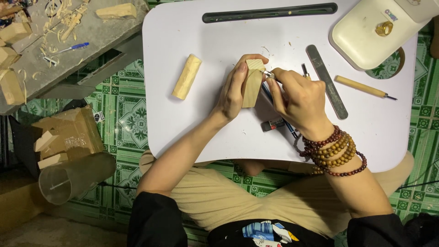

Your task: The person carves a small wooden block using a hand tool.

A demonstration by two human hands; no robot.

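My left hand (pixel 235 89) grips a pale wooden block (pixel 253 84) that stands on the white lap table (pixel 183 128). My right hand (pixel 299 98), with bead bracelets on its wrist, holds a small carving tool (pixel 269 75) whose metal tip touches the block's upper right edge. A blue pen (pixel 267 95) and a small dark eraser-like piece (pixel 273 124) lie under my right hand. A rounded, carved wooden stick (pixel 186 76) lies to the left of the block.
A metal file (pixel 327 81), a wooden-handled carving tool (pixel 363 87) and a cream lamp base (pixel 377 34) sit at the right. A dark slot (pixel 270 13) runs along the table's far edge. A grey bench (pixel 59 50) with wood blocks and shavings, a cardboard box (pixel 68 132) and a clear cylinder (pixel 75 177) stand at the left.
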